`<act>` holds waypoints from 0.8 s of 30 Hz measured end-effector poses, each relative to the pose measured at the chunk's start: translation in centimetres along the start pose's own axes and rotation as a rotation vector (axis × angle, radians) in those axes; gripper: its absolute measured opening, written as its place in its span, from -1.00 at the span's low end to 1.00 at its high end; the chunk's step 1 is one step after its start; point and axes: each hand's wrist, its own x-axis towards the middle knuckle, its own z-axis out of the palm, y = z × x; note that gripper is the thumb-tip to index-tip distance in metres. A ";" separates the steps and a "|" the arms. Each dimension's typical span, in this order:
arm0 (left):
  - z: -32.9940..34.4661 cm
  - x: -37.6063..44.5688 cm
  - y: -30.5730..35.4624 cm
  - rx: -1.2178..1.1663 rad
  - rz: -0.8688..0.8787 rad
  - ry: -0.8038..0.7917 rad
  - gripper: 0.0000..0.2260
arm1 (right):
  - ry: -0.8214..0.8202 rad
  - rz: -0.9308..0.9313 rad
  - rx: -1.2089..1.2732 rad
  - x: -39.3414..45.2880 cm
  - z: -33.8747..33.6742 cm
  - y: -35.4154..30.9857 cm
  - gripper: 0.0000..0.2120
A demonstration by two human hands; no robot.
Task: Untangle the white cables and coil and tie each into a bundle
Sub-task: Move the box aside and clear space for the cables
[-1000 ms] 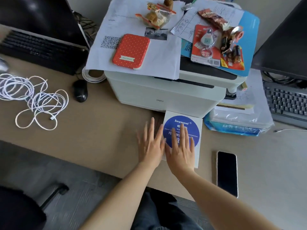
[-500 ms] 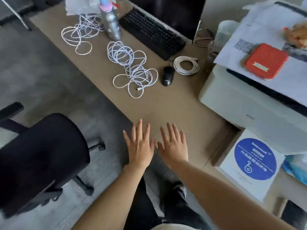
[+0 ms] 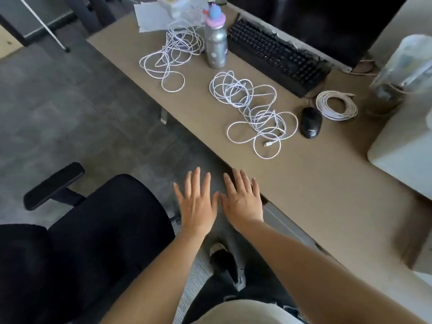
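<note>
Two tangles of white cable lie on the brown desk point(image 3: 327, 183). The nearer tangle point(image 3: 252, 108) sprawls in the desk's middle, with a plug end point(image 3: 268, 144) showing at its front. The farther tangle point(image 3: 171, 56) lies to the left of a bottle. My left hand point(image 3: 197, 202) and my right hand point(image 3: 242, 199) hover side by side, fingers straight and spread, at the desk's front edge, well short of both tangles. Neither hand holds anything.
A glittery bottle point(image 3: 215, 40) stands between the tangles. A black keyboard point(image 3: 278, 54), a black mouse point(image 3: 311, 121) and a coiled grey cable point(image 3: 336, 105) lie to the right. A white printer point(image 3: 406, 155) sits at the far right. A black office chair point(image 3: 98, 232) stands left of me.
The view has swung left from the printer to the cables. Both hands left the white box with the blue circle and now hover at the desk's front edge, still flat.
</note>
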 end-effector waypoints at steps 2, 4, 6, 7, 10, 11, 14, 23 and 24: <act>0.0 1.2 -1.6 0.005 0.010 0.006 -0.53 | 0.002 0.018 -0.018 1.5 0.2 -1.2 -0.45; -0.1 2.8 -3.0 0.004 0.018 0.009 -0.53 | 0.000 0.019 -0.027 3.3 0.2 -2.2 -0.45; -0.1 4.4 -4.2 0.002 0.024 0.006 -0.52 | -0.010 0.012 -0.023 5.1 0.0 -3.1 -0.45; -0.2 5.4 -4.7 0.003 0.027 -0.002 -0.52 | -0.009 0.012 -0.008 6.2 -0.3 -3.5 -0.45; -0.4 7.4 -5.7 0.003 0.045 -0.013 -0.51 | -0.015 0.008 0.008 8.5 -1.0 -4.2 -0.46; -0.4 8.8 -6.3 0.012 0.046 -0.021 -0.51 | -0.007 0.009 0.007 10.1 -1.3 -4.5 -0.46; -0.2 13.1 -7.9 0.022 0.054 -0.042 -0.50 | 0.024 0.021 0.028 14.3 -1.8 -5.1 -0.47; 0.2 27.9 -9.1 0.053 0.182 -0.038 -0.46 | 0.167 0.110 0.006 27.6 -5.2 -3.7 -0.45; 0.3 29.2 -9.0 0.047 0.202 -0.046 -0.45 | 0.156 0.131 0.020 28.6 -5.7 -3.7 -0.45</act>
